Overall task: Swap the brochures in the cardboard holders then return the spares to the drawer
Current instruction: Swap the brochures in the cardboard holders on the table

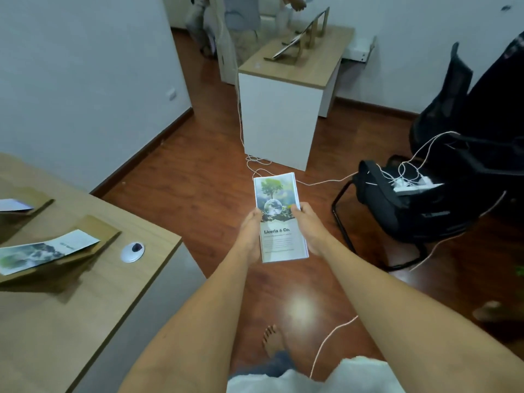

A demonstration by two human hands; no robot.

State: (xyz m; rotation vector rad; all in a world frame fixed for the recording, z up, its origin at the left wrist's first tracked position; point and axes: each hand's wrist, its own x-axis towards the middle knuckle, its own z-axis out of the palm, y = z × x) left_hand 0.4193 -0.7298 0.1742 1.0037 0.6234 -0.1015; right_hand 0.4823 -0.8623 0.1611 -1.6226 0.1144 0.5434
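I hold a stack of brochures (279, 219) out in front of me above the floor, its cover showing a tree, a globe and "Liceria & Co.". My left hand (251, 235) grips its left edge and my right hand (307, 231) grips its right edge. On the desk at the left, a cardboard holder (96, 245) carries a brochure (48, 251) lying slanted. A second cardboard holder (31, 208) with a brochure (14, 205) stands further back at the left edge. On the far cabinet, more cardboard holders (304, 38) stand with a brochure in them.
A white round lid-like object (132, 251) lies on the desk (85, 302). The white cabinet (283, 109) stands ahead. White cables (334, 338) trail over the wooden floor. A black chair (442, 154) with a bag (397, 199) is at the right. Another person (241, 21) stands at the back.
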